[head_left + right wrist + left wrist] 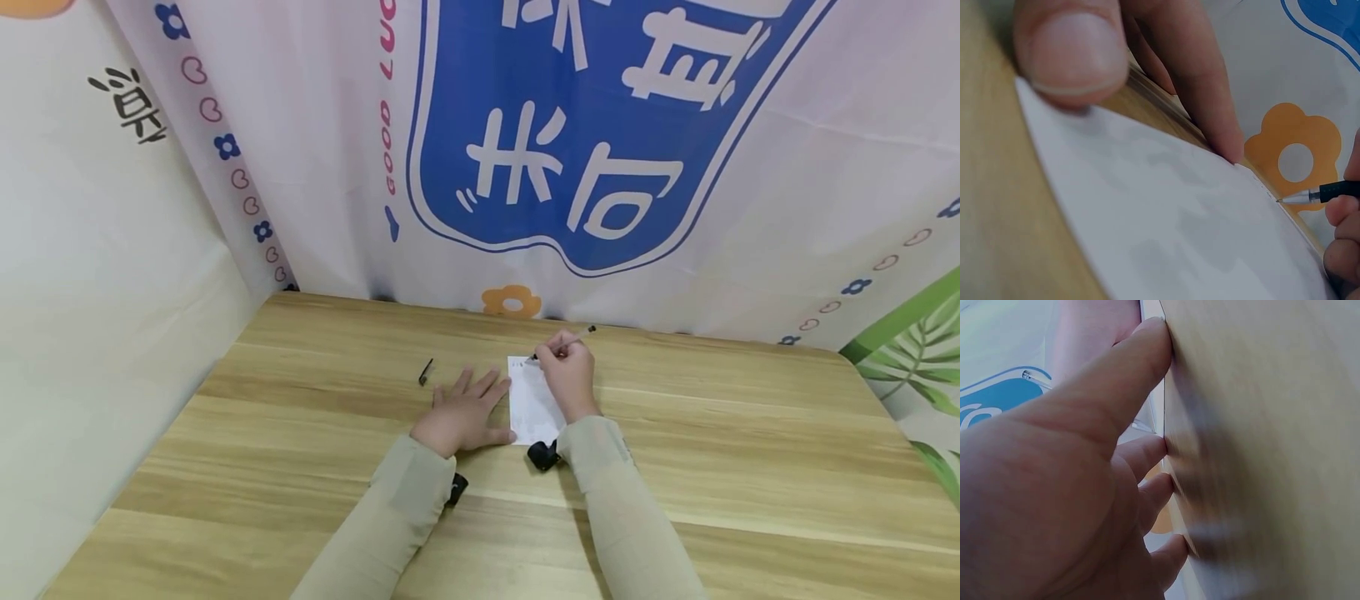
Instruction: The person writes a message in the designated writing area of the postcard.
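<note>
A small white sheet of paper [532, 408] lies on the wooden table, with a few small dark marks along its top edge. My right hand [572, 382] grips a pen [579, 336] near its point, the barrel slanting up to the right. In the right wrist view, the tip of the pen [1294, 198] is right at the paper's far edge. Spread flat, my left hand [463, 417] rests on the table at the sheet's left side. Its thumb [1079, 56] presses on the near left corner, and a fingertip touches the left edge farther up.
A pen cap [426, 372] lies on the table [262, 450] left of my left hand. Black wrist devices [543, 455] sit at both sleeves. A printed curtain [330, 167] hangs along the table's back edge.
</note>
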`<state>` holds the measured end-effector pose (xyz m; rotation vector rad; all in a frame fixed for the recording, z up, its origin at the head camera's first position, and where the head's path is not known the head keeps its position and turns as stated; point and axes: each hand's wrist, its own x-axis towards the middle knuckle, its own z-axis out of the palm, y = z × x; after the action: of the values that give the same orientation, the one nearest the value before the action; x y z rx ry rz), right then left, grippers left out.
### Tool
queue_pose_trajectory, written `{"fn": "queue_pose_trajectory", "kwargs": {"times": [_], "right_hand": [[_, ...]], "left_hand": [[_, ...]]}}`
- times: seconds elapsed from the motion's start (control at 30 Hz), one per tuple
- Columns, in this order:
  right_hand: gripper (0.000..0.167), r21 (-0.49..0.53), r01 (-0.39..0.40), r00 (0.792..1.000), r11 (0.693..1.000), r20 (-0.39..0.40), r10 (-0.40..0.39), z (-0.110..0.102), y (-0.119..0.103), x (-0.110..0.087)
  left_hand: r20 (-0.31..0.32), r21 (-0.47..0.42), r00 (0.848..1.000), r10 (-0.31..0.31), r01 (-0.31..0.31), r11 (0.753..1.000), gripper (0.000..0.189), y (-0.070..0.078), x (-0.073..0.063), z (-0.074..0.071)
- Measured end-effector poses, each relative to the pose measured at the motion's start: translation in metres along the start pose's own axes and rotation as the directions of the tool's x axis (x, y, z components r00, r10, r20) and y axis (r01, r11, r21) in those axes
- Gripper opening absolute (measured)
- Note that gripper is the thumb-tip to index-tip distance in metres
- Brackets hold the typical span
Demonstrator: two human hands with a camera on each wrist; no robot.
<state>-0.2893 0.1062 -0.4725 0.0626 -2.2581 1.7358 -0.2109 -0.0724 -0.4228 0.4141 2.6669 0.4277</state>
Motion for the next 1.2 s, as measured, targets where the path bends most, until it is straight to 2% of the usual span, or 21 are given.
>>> {"fn": "queue_pose_trajectory", "kwargs": {"times": [0.43,0.8,1.2], "right_hand": [[0.011,0.005,-0.02,1.0,1.0,-0.008,0.02,-0.0017,0.0001,-0.0013],[0.012,0.014,-0.008,1.0,1.0,0.006,0.008,-0.0009,-0.0003,0.0008],[0.012,0.014,-0.005,1.0,1.0,-0.018,0.005,-0.0005,0.001,0.0013]], "left_hand": [[0.003,-0.005,1.0,0.004,-0.004,1.0,0.083,0.0012,-0.0004,0.0005],[0.001,0.006,1.0,0.002,-0.002,1.0,0.083,0.0015,-0.0004,-0.0018],[-0.002,0.002,1.0,0.003,-0.003,1.0,0.083,0.002,-0.0019,-0.0023]]}}
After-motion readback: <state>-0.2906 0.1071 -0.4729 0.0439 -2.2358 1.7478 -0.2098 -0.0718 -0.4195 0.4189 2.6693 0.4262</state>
